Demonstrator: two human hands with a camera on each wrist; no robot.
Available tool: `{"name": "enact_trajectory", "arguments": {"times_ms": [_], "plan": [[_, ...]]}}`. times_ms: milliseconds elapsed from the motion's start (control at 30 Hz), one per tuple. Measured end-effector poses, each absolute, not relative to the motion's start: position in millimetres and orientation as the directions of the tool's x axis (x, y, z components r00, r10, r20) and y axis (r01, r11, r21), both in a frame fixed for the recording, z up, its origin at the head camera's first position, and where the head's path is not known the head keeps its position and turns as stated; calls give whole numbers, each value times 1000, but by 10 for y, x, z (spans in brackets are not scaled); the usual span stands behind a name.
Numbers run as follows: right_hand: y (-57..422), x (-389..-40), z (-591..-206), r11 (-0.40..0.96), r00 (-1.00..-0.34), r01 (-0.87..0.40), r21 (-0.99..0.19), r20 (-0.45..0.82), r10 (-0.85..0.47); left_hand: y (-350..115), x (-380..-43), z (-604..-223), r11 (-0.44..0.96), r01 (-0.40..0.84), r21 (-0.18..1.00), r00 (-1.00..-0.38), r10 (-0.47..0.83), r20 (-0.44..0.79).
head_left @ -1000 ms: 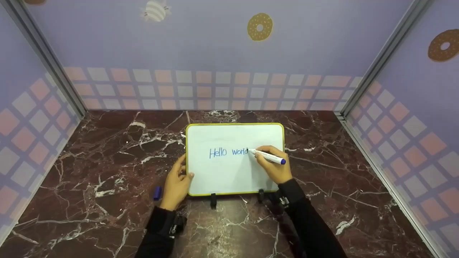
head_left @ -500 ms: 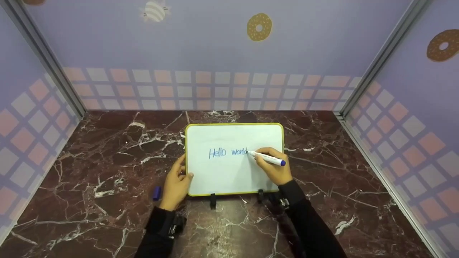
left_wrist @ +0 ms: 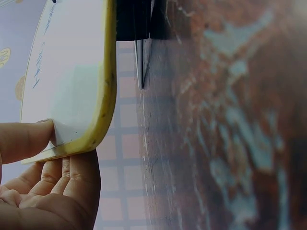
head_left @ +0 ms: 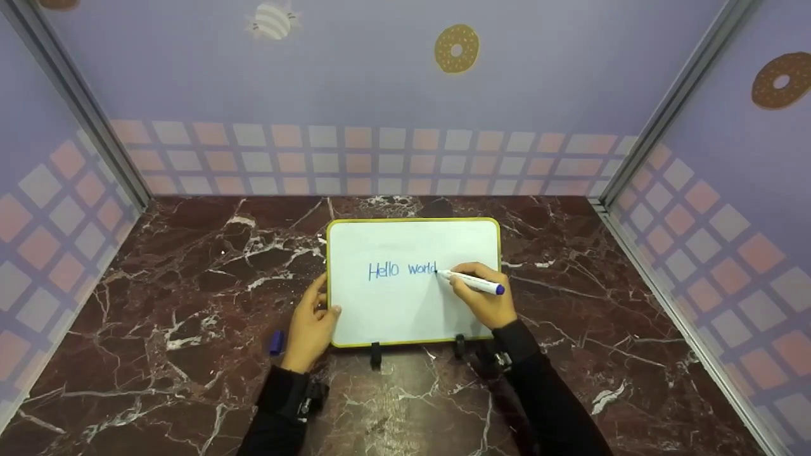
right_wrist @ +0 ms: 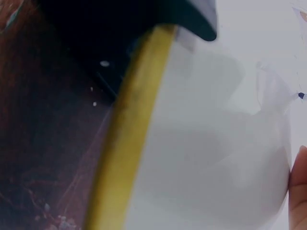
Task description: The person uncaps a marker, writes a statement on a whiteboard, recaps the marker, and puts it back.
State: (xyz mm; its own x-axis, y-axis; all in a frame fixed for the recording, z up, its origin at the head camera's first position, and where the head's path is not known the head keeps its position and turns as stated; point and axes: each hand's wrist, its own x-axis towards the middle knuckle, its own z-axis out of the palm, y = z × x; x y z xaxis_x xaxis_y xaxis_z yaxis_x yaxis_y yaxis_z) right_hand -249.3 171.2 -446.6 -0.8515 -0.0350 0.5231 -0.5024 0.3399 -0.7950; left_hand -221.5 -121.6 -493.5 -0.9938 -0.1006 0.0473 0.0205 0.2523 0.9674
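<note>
A whiteboard (head_left: 393, 316) with a yellow frame leans on a black stand (head_left: 376, 354), and blue handwriting (head_left: 403, 270) on it reads "Hello world". My left hand (head_left: 312, 326) grips the board's left edge, thumb on the white face and the other fingers behind. In the left wrist view that thumb (left_wrist: 29, 139) lies near the board's lower corner. My right hand (head_left: 488, 301) pinches a white marker (head_left: 472, 281) with a blue end, its tip right at the last letter, "d". The right wrist view shows mostly the board's yellow edge (right_wrist: 129, 129) and a fingertip (right_wrist: 299, 172).
A blue marker cap (head_left: 277, 342) lies on the dark red marbled table (head_left: 190, 285), just left of my left wrist. Purple walls (head_left: 380, 82) with checked borders enclose the back and both sides.
The marker tip has moved down along the stroke of the "d", and my right hand has shifted slightly down with it. My left hand keeps its hold on the board.
</note>
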Motion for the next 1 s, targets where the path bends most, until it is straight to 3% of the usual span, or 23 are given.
{"name": "enact_trajectory", "arguments": {"times_ms": [1000], "plan": [[1798,-2520,-4449,332,-849,-495,-803,528,10,-1213,-2217,-4940,253,28,967,-992,-110,58]]}}
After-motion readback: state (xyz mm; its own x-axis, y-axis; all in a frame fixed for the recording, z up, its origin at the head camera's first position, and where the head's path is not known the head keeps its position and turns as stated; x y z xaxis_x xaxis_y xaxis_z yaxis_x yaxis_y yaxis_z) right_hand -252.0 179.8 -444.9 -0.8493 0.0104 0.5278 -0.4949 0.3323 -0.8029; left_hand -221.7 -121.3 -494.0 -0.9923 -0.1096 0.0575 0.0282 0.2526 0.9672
